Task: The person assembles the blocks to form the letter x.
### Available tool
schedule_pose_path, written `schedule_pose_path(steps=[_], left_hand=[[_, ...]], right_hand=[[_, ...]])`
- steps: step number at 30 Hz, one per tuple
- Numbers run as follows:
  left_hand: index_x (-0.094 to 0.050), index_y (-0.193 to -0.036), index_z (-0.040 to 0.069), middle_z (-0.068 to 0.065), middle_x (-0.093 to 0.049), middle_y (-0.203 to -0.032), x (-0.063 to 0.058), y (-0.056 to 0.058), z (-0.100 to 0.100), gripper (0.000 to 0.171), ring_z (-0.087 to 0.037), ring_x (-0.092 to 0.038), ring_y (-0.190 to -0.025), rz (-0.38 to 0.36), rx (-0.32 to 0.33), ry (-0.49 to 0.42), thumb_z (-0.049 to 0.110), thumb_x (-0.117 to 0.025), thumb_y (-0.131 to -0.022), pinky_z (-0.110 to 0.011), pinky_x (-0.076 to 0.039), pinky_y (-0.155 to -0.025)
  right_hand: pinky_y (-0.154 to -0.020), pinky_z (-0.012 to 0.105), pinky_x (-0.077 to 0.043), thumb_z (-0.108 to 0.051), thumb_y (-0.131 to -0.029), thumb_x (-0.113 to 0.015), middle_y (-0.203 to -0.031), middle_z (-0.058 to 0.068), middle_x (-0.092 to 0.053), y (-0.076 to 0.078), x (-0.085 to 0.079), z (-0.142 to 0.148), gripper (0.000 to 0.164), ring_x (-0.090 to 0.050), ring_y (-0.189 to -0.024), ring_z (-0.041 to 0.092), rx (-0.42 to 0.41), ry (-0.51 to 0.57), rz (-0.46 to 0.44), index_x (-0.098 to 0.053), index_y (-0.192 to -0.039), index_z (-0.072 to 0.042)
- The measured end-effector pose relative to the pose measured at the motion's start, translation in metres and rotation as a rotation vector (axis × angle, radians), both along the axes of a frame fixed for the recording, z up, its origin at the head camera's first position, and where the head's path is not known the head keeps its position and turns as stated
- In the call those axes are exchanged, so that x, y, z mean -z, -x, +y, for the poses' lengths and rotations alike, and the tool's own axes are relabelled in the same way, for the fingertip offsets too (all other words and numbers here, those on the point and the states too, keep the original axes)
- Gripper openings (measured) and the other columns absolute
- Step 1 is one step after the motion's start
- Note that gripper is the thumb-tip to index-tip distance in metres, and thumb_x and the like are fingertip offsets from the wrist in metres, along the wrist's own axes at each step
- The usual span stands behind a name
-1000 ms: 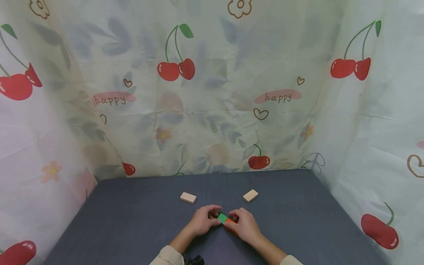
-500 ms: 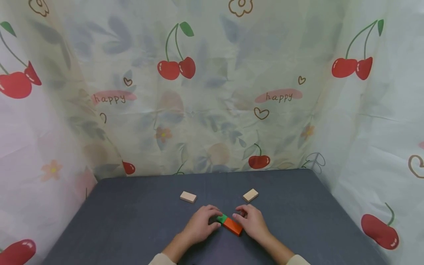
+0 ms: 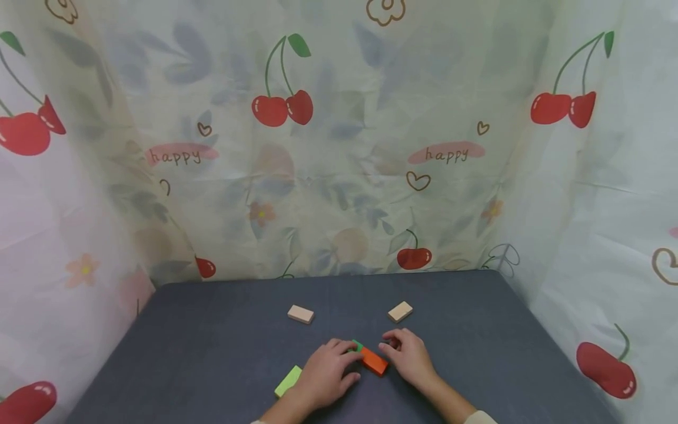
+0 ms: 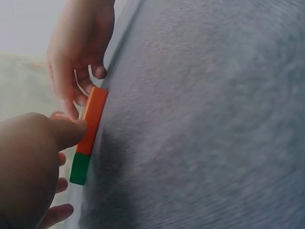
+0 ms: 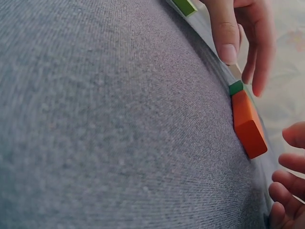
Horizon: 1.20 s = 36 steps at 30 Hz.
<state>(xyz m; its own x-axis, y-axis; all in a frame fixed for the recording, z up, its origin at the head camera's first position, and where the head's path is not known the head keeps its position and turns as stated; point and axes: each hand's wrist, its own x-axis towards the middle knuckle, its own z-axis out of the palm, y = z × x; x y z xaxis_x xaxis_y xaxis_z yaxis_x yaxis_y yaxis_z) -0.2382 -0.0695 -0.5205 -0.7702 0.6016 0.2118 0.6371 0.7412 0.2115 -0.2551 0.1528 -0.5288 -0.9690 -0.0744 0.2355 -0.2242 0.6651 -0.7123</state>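
An orange block [image 3: 374, 361] lies on the dark cloth with a green block [image 3: 357, 345] against its far-left end. Both line up end to end in the left wrist view, the orange piece [image 4: 93, 119] longer than the green piece [image 4: 80, 168] visible there. My left hand [image 3: 325, 372] is over the green end, fingers loosely extended, hiding part of it. Just right of the orange block, my right hand [image 3: 409, 357] holds nothing, its fingers relaxed and apart from the block. A yellow-green block [image 3: 288, 381] lies beside my left wrist, partly covered.
Two pale wooden blocks lie farther back, the left one [image 3: 301, 314] and the right one [image 3: 400, 312]. A dark cloth [image 3: 212, 335] covers the table. Printed curtains [image 3: 339, 147] enclose its back and sides.
Both hands have let go of the green and orange blocks. My right hand has drawn off to the right. My left hand has shifted right over the green end, uncovering the yellow-green block.
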Motion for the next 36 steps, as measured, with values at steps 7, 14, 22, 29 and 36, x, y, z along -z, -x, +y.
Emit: schedule_pose_path(steps=[7,14,22,29,36], left_hand=[[-0.062,-0.132,0.028,0.003,-0.055,-0.133,0.009,-0.004,0.003,0.044,-0.018,-0.051,-0.117,0.036,-0.018,-0.004,0.045,-0.065,-0.092,-0.043,-0.045,-0.093],[-0.059,-0.135,0.028,0.002,-0.053,-0.136,0.012,-0.010,0.007,0.048,-0.020,-0.050,-0.119,0.088,-0.036,0.009,0.048,-0.063,-0.092,-0.044,-0.044,-0.093],[-0.060,-0.134,0.032,0.001,-0.051,-0.139,0.013,-0.013,0.011,0.047,-0.022,-0.047,-0.123,0.091,-0.060,0.057,0.051,-0.061,-0.092,-0.047,-0.040,-0.097],[-0.061,-0.133,0.032,0.001,-0.053,-0.135,0.015,-0.013,0.009,0.046,-0.022,-0.049,-0.120,0.106,-0.073,0.052,0.051,-0.062,-0.091,-0.047,-0.041,-0.095],[-0.062,-0.132,0.031,0.001,-0.055,-0.133,0.015,-0.012,0.008,0.046,-0.021,-0.051,-0.114,0.112,-0.062,0.057,0.052,-0.062,-0.091,-0.046,-0.044,-0.090]], right_hand=[[-0.057,0.025,-0.039,-0.018,-0.085,-0.076,-0.075,-0.005,-0.051,-0.001,0.001,0.001,0.014,-0.047,-0.064,0.010,0.004,0.006,-0.006,-0.073,-0.097,-0.010],[-0.057,0.025,-0.039,-0.016,-0.084,-0.077,-0.074,-0.006,-0.052,-0.002,0.003,0.001,0.012,-0.048,-0.063,0.009,0.015,0.019,0.018,-0.074,-0.094,-0.010],[-0.058,0.025,-0.039,-0.014,-0.083,-0.077,-0.073,-0.007,-0.051,-0.003,0.003,0.000,0.010,-0.047,-0.062,0.008,0.020,0.033,0.033,-0.074,-0.092,-0.011],[-0.057,0.025,-0.038,-0.015,-0.084,-0.076,-0.073,-0.007,-0.051,-0.003,0.003,0.000,0.011,-0.047,-0.063,0.008,0.013,0.026,0.019,-0.073,-0.093,-0.011],[-0.058,0.025,-0.039,-0.015,-0.084,-0.076,-0.074,-0.006,-0.051,-0.002,0.002,0.002,0.011,-0.047,-0.064,0.009,0.006,0.026,0.015,-0.073,-0.094,-0.010]])
